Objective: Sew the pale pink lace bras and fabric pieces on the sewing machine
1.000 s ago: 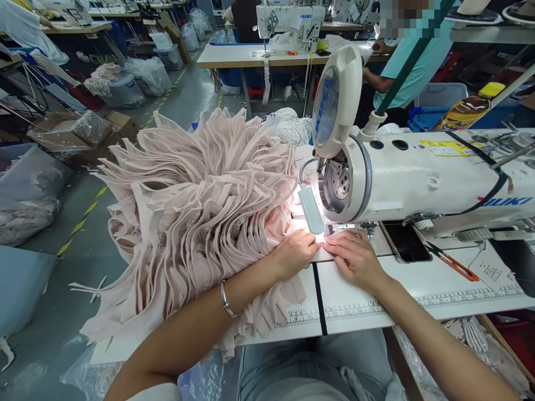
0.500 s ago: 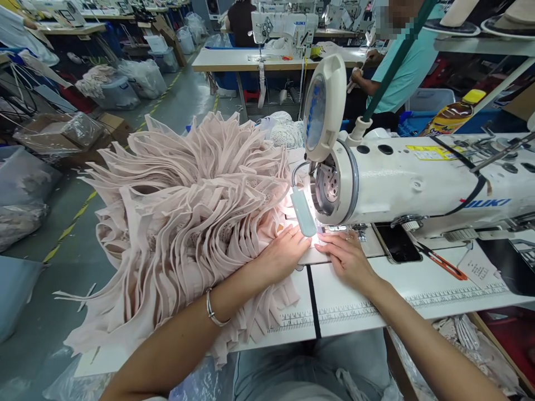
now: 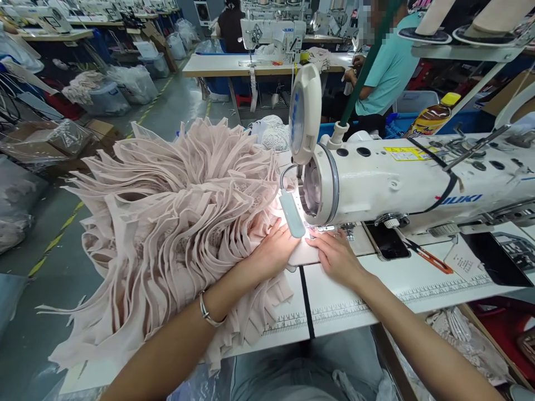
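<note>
Pink fabric stack (image 3: pixel 179 234) fills centre-left of frame; likely light, soft, limp; best held by edges; left hand (image 3: pixel 276 252), right hand (image 3: pixel 337 255) near centre, fingers loosely extended; can't tell grip.

Pale pink fabric pieces (image 3: pixel 175 223) lie in a thick, ruffled heap on the left of the white tabletop (image 3: pixel 346 287). They are packed closely in wavy folds, with narrow edges fanning upward at the back, lace-like patches between the layers and loose ends hanging over the front edge. The heap's right side reaches the brightly lit needle area of a white JUKI sewing machine (image 3: pixel 368 181), whose cylindrical arm lies horizontally, its round end cover swung up.
</note>
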Demonstrator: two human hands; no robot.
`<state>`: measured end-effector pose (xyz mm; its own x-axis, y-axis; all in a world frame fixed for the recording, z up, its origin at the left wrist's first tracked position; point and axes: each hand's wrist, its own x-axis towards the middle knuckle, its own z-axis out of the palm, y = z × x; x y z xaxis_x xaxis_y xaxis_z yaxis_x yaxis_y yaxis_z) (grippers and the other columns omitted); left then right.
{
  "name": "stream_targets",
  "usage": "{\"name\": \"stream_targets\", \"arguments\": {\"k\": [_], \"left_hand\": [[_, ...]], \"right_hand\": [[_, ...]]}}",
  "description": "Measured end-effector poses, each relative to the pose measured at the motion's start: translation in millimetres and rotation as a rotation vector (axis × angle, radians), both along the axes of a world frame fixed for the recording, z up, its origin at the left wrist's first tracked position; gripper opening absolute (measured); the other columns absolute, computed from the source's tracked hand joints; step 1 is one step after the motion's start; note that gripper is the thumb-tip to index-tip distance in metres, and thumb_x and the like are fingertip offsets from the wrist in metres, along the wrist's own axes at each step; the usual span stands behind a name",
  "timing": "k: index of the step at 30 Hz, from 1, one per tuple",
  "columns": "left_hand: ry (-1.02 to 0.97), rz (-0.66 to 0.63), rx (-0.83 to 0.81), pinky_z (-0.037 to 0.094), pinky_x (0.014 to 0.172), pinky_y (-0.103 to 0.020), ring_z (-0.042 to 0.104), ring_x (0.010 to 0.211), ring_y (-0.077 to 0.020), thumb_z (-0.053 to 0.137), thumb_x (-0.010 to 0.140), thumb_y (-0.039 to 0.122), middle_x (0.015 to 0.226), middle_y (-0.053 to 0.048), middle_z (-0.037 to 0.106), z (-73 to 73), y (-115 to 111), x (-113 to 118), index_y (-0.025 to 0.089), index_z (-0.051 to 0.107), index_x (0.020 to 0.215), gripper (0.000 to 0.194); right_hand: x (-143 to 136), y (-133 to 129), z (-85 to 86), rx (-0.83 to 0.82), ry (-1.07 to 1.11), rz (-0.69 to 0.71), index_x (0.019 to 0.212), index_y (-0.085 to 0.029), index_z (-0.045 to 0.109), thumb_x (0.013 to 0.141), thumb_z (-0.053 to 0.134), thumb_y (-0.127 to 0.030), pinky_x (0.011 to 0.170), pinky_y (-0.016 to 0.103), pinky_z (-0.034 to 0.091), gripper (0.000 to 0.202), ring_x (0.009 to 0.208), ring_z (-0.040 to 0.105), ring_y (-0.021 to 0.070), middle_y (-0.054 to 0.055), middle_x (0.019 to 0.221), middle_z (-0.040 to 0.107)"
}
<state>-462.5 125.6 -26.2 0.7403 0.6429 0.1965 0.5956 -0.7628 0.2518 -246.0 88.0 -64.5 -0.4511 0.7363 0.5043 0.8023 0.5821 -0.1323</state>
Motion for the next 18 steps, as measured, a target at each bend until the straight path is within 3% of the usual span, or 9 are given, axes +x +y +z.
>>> {"name": "stream_targets", "arguments": {"k": [9,18], "left_hand": [[0.023,0.046,0.016,0.041,0.110,-0.054,0.054,0.121,-0.0290,0.052,0.094,0.011,0.117,-0.012,0.063,-4.3,10.7,1.7,0.017,0.060,0.107,0.016],[-0.001,0.109,-0.042,0.043,0.108,-0.048,0.055,0.118,-0.0275,0.056,0.091,0.014,0.112,-0.010,0.065,-5.0,19.5,4.8,0.019,0.061,0.100,0.012]], "right_hand": [[0.2,5.3,0.9,-0.280,-0.092,-0.086,0.126,-0.020,0.065,0.090,0.037,-0.008,0.097,0.046,0.046,0.047,0.111,0.063,0.0267,0.011,0.131,0.067],[-5.8,6.6,12.6,-0.451,-0.254,-0.160,0.141,-0.021,0.056,0.090,0.030,-0.004,0.099,0.050,0.044,0.060,0.114,0.060,0.0289,0.011,0.145,0.058]]}}
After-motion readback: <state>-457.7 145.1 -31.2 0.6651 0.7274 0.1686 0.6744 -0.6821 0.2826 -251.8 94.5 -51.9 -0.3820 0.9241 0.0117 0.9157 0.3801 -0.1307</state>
